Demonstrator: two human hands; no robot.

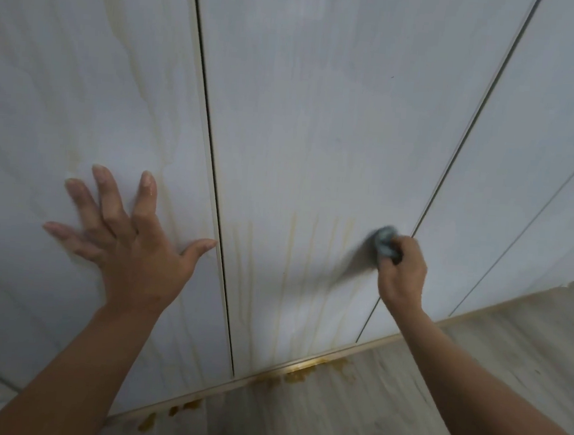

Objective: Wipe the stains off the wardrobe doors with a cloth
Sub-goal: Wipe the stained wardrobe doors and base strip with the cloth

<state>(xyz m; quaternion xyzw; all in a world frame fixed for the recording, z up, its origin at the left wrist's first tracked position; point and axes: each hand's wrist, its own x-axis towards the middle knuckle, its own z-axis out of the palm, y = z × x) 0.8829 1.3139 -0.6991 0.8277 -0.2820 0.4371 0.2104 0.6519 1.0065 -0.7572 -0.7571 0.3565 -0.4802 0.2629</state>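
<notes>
"Where is the cloth [385, 242]?"

"Bunched in the right hand [403, 271], fingers curled round it, low on the middle door [319, 134] near its right edge. It is blurred, so it is probably touching the panel."

"And the stains [289, 252]?"

"Yellowish streaks just left of the cloth, running lengthwise down the door toward the floor [473, 369]. The wipe should travel leftward, across them."

"The left hand [129, 239]?"

"Spread flat, fingers straight, pressing on the left door [65, 97], holding nothing. The right hand, with the cloth, sits nearer the main streaks."
</notes>
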